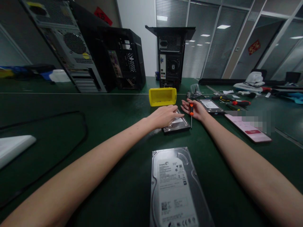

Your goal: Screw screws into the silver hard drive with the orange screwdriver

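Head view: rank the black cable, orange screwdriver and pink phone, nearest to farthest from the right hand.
1. Orange screwdriver: in the right hand, shaft down.
2. Pink phone: to that hand's right.
3. Black cable: far over to the left.

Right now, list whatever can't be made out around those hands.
Head view:
Print on the middle drive: partly behind the left hand.
Lower end of the nearest drive: cut off by the bottom edge.
Phone: partly masked by pixelation.
Print on the far drive: too small to read.
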Available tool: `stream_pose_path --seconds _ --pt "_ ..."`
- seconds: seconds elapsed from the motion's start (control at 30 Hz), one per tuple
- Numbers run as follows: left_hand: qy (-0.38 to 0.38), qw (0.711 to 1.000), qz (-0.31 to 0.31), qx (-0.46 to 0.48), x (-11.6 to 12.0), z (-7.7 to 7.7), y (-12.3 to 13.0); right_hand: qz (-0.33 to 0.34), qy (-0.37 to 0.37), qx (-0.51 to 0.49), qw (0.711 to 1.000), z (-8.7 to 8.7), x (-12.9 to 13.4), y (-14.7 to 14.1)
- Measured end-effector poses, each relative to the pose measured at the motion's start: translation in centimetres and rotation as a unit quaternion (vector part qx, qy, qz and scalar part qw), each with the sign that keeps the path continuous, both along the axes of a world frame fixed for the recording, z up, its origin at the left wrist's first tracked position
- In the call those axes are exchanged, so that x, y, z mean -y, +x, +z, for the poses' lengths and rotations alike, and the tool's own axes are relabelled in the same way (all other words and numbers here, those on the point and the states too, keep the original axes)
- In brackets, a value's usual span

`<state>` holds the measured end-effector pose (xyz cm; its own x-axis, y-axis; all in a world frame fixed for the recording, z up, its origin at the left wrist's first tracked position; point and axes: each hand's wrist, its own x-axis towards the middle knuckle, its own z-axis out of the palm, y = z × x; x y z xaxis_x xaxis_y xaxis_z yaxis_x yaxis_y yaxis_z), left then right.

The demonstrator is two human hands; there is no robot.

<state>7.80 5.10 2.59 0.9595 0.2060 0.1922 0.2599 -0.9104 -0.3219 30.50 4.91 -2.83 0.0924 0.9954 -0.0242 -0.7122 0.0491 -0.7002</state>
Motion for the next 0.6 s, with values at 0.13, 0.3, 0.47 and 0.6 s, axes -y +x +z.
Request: stream_pose_path --seconds 0.13,0.3,0.47,0.6 --pt "0.007 1.000 0.001 -0.004 0.1 0.1 0.0 0.002 0.001 -0.002 1.000 0.0 0.0 -0.1" --pt "0.022 1.000 0.003 -0.020 0.8 0.4 -0.1 -0.006 -0.008 -0.006 1.000 -0.2 0.1 -0.2" --pt "0.037 0.999 0.009 -0.014 1.0 0.2 -0.2 -0.009 -0.014 -0.005 1.000 -0.2 0.3 -0.3" --pt "0.040 0.999 0.005 -0.008 0.8 -0.1 -0.1 -0.010 -0.015 -0.005 1.000 -0.1 0.4 -0.4"
